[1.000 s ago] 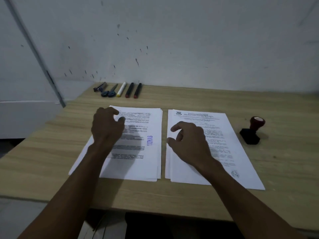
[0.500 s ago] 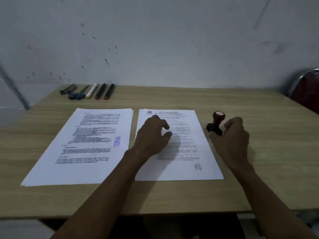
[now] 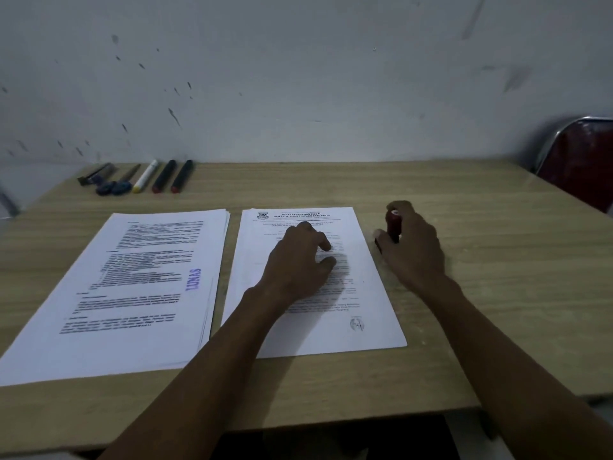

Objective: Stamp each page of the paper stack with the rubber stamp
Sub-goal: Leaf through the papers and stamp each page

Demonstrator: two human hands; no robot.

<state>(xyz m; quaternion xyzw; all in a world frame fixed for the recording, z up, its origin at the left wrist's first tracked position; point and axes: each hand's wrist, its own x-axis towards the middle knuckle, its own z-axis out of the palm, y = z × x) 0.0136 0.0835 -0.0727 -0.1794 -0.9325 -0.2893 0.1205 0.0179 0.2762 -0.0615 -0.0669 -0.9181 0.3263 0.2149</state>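
Two paper stacks lie side by side on the wooden table point(image 3: 497, 293). The left stack point(image 3: 132, 293) has a top page with a blue "LUNAS" stamp mark point(image 3: 193, 279) near its right edge. The right stack point(image 3: 365, 293) shows a letterhead page with no blue mark. My left hand point(image 3: 298, 263) rests on the middle of the right stack with fingers bent. My right hand point(image 3: 411, 247) grips the rubber stamp point(image 3: 393, 224), red-handled with a dark base, just right of that stack. The stamp's base is mostly hidden by my fingers.
Along the table's back left lie a dark tool point(image 3: 96, 174), blue-handled scissors point(image 3: 116, 185), a white marker point(image 3: 145, 176) and two black markers with red ends point(image 3: 172, 176). A red chair back point(image 3: 580, 161) stands at the right. A wall closes the far side.
My left hand moved from the left stack onto the right stack. My right hand left the right stack, reached to the stamp and now grips its handle. The view shifted rightward.
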